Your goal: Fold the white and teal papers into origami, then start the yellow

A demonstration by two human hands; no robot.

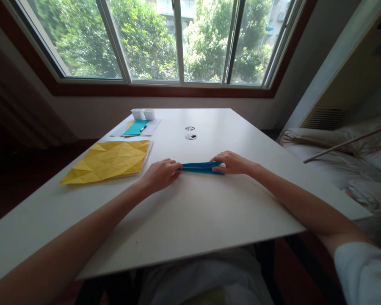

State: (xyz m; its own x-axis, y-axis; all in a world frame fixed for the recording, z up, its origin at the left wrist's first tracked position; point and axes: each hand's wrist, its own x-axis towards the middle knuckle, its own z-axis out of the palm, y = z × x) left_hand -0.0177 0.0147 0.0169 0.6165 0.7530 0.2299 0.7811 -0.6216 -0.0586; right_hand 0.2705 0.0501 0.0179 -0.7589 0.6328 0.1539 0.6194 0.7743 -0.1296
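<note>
White table (209, 212) fills the middle of the frame, under a wide window (165, 42) along the top. Left of centre lies a creased yellow paper (109, 161); behind it, toward the upper left, a smaller teal sheet (135, 128) with a pen (142, 128) on it and two white cups (143, 113). At the centre, a folded blue paper strip (200, 167) lies flat on the table. The left hand (160, 173) presses its left end, the right hand (231, 163) its right end, fingers together on the strip.

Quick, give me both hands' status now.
Left hand: pressing down on the left end of the folded blue paper.
Right hand: pinching the paper's right end.
</note>
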